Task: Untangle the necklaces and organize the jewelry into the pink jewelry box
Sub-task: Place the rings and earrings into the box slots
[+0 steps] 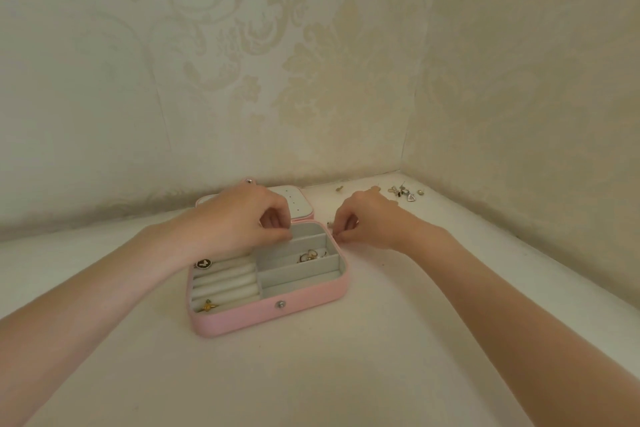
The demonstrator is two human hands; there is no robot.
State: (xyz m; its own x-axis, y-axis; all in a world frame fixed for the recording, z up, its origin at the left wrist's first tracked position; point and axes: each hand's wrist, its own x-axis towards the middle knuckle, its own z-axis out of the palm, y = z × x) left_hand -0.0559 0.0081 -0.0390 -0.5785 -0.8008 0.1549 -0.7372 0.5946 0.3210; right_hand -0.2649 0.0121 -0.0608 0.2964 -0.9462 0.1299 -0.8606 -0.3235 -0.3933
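The pink jewelry box lies open on the white table, its lid folded back behind it. Gold rings lie in a grey compartment on the right side. A gold ring sits in the front ring roll, and a black round piece rests at the back left. My left hand hovers over the box's back half with thumb and fingers pinched together. My right hand pinches a tiny piece at the box's back right corner. Whatever thin chain runs between them is too fine to see.
Several loose jewelry pieces lie in the far right corner by the wall, with one small piece a little to their left. Patterned cream walls close off the back and right sides of the table.
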